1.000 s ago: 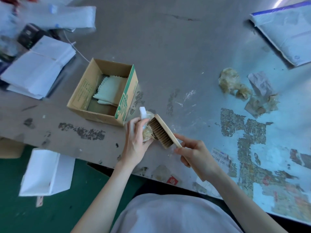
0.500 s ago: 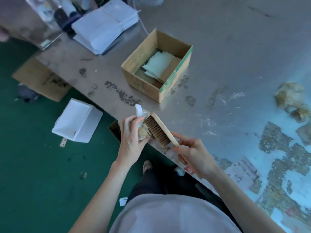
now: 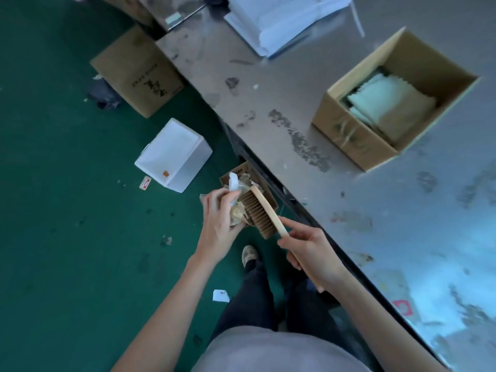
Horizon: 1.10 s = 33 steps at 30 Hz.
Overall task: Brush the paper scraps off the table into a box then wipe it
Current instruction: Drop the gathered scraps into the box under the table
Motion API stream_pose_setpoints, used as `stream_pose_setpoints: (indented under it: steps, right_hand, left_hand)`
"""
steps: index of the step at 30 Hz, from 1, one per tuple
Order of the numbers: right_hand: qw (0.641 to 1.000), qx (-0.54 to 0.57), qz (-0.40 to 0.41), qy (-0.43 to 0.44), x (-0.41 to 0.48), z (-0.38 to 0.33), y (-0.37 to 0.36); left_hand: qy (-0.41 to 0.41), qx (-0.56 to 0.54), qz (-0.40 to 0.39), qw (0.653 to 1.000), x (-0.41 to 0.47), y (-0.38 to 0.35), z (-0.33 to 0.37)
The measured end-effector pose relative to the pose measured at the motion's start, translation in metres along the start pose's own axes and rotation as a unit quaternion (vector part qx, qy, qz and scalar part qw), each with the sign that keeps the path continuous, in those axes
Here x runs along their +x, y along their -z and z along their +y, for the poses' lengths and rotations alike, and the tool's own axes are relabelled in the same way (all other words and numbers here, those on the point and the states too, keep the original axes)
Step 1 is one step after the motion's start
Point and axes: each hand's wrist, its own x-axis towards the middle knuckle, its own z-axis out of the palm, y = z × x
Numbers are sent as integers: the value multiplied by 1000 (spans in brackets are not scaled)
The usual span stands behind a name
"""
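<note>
My right hand (image 3: 308, 251) grips the handle of a wooden brush (image 3: 264, 212), bristles turned toward my left hand. My left hand (image 3: 218, 220) clutches a wad of crumpled paper scraps (image 3: 237, 196) pressed against the bristles. Both hands hover off the table's edge, above a small cardboard box (image 3: 245, 170) on the floor under the table, mostly hidden by the scraps and brush. The grey, stained table (image 3: 375, 216) runs diagonally on the right. An open cardboard box (image 3: 359, 142) on the table holds a pale green cloth (image 3: 386, 103).
A white box (image 3: 174, 154) and a flat brown carton (image 3: 139, 73) lie on the green floor (image 3: 67, 210) to the left, with small bits of litter around. White paper stacks (image 3: 276, 20) sit at the table's far end. My legs and a shoe (image 3: 249, 255) are below the hands.
The view has swung left and down, from the tabletop to the floor. Both hands, still holding brush and scraps together, have moved off the table edge to above the floor box.
</note>
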Motion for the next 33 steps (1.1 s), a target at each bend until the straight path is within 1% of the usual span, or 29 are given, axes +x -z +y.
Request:
stream_pose_setpoints:
  steps: [6,10,13,14,16,18,21,23,25,27,29,31,33]
  right_hand:
    - [993,82,26,-76,50,19,-37]
    - [977,150,54,-141,105,46,-36]
    - [974,152,53,-161,149,69,-26]
    - [973,145,58,-168,162,73,-23]
    - [972,141,61,-178,197,94,-17]
    - [967,142,83,-193,231,111,-12]
    - [969,120,95,-194,286,138,-7]
    - [968,100,111,-200,315,152,-5]
    - [968,82,123,-205,340,166,-1]
    - [968,43,130,-209,365,183,5]
    - [968,2,142,-208,382,191,13]
    - [969,-16,145,-199,399,203,19]
    - [970,-31,153,-188,411,213,23]
  left_hand:
    - [-13,42,-63,997,27,-11,-69]
    - [-22,64,-103,992,54,-46,-112]
    - [-14,69,-119,990,70,-86,-145]
    - [4,66,-134,989,75,-96,-151]
    - [38,65,-138,988,83,-129,-174]
    - [77,65,-153,983,94,-157,-193]
    - [135,51,-146,979,108,-209,-228]
    - [200,24,-144,969,113,-238,-246]
    - [286,-34,-134,948,118,-257,-257]
    - [366,-96,-115,919,122,-278,-264]
    - [428,-159,-96,884,127,-291,-269]
    - [463,-199,-93,859,130,-304,-277]
    - [477,-203,-119,847,132,-316,-289]
